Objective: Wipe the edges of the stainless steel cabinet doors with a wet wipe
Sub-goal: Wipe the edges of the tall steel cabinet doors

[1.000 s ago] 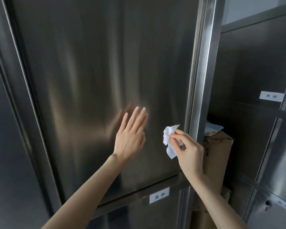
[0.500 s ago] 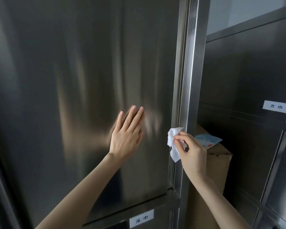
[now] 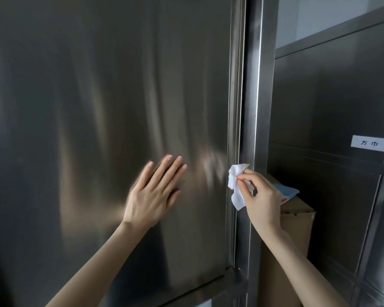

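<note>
- Wet wipe (image 3: 236,185): crumpled white wad, held against the right vertical edge (image 3: 232,107) of the big steel cabinet door (image 3: 98,107), at the seam where the door meets the frame post (image 3: 253,85). Contact is in the lower half of the visible edge.
- Right hand (image 3: 262,196): fingers (image 3: 246,177) and thumb pinch the upper part of the wipe; the other fingers are curled below.
- Left hand (image 3: 151,196): flat on the door face, well left of the edge. Its fingers (image 3: 166,171) are straight and close together, pointing up and to the right (slightly blurred, but contact with the steel looks likely). It probably steadies the door.
- Progress, as a judgement: wiping of this edge is under way. No wet streak shows on the steel, so I cannot tell which stretches are done. The long run of edge above the wipe, the bottom edge and the doors on the right, one with a white label (image 3: 369,143), probably remain.
- Orientation: the door edge runs vertically, from the top of the view down to the lower corner. The wipe's long axis is roughly vertical too, with a loose tail hanging down.
- A cardboard box (image 3: 297,229) stands in the open compartment behind the right hand.
</note>
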